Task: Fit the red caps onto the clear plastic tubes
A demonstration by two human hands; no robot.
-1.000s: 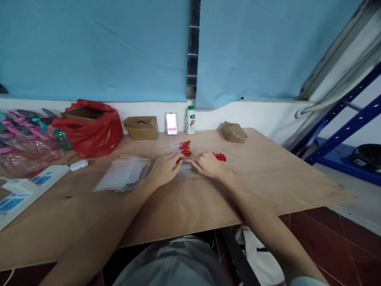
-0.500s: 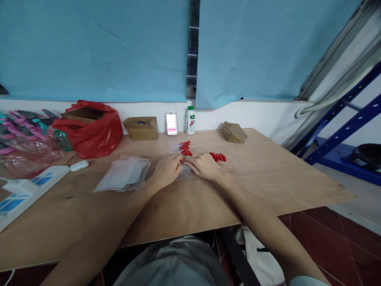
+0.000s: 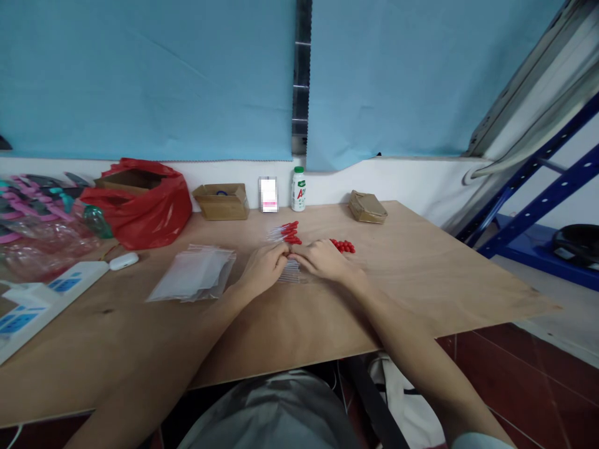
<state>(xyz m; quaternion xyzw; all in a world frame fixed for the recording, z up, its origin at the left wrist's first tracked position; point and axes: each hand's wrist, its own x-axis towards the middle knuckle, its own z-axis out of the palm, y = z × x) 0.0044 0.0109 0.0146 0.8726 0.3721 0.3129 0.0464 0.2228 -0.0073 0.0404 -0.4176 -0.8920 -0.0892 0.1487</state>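
Observation:
My left hand (image 3: 264, 265) and my right hand (image 3: 322, 259) meet fingertip to fingertip over the middle of the wooden table. Fingers of both hands are pinched together; whatever lies between them is too small and covered to make out. Just beneath them is a row of thin clear sticks (image 3: 291, 272). Beyond the fingertips lies a bunch of thin clear pieces with red ends (image 3: 291, 232). Several small red pieces (image 3: 344, 246) are grouped to the right of my right hand, partly hidden by it.
Clear plastic bags (image 3: 191, 274) lie left of my hands. Farther left are a power strip (image 3: 84, 274), a white case (image 3: 124, 261) and a red bag (image 3: 154, 218). Along the wall stand an open cardboard box (image 3: 222, 202), a blurred-out screen (image 3: 269, 194), a green-capped bottle (image 3: 298, 190) and a cardboard package (image 3: 367, 207).
The view has shifted very slightly. Both hands stay together in the same spot, with the fingers moving only a little closer against each other.

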